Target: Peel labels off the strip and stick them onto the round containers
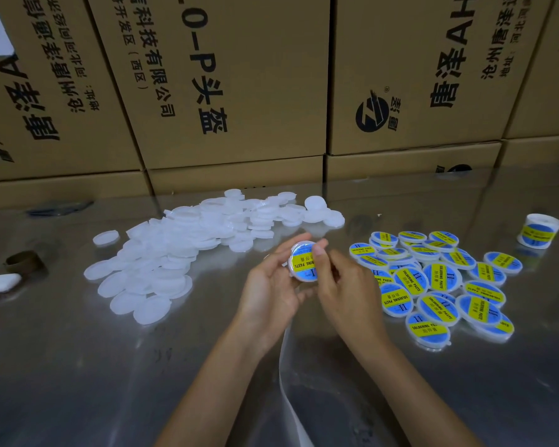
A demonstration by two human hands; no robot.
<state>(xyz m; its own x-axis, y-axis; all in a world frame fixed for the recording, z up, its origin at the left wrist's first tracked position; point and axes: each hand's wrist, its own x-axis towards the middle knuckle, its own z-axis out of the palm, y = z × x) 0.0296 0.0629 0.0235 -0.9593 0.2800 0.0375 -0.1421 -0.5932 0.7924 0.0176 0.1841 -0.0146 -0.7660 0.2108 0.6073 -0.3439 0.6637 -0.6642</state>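
Both hands (304, 285) around labelled container (302, 261)

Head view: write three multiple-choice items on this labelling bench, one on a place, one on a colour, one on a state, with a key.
1. Where does the heap of plain white round plastic containers lie?
A. left of the hands
B. right of the hands
C. on the cardboard boxes

2. What colours are the labels on the pile of labelled round containers?
A. red and white
B. blue and yellow
C. green and black

3. What is the left hand doing?
A. resting flat on the table
B. holding a labelled round container
C. hanging idle

Key: 1 A, the plain heap sits left; 2 B, blue discs with yellow bands; 3 B, fingers curl round it while the right hand presses its thumb on the label.
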